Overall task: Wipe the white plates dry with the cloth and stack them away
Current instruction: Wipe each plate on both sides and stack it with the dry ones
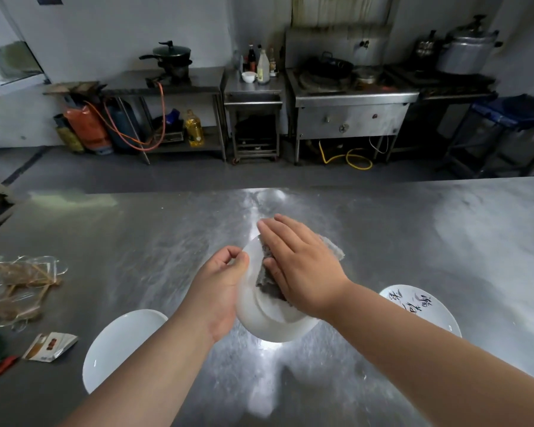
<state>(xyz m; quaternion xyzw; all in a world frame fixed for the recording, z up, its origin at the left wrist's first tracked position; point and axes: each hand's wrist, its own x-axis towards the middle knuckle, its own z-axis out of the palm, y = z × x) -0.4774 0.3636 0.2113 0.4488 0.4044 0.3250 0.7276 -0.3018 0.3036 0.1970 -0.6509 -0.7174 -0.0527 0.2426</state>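
My left hand point(221, 280) grips the left rim of a white plate point(269, 322), held tilted above the steel table point(383, 241). My right hand point(296, 261) lies flat with straight fingers on a grey cloth point(267, 283), pressing it against the plate's inner face. A second white plate point(121, 343) lies on the table under my left forearm. A third plate with black writing point(420, 306) sits at the right, partly hidden by my right forearm.
Clear plastic packets with brown contents point(16, 282) and small printed packets point(48, 346) lie at the table's left edge. Beyond the table's far edge are a grey floor, steel counters, a stove point(349, 97) and gas cylinders point(87, 127).
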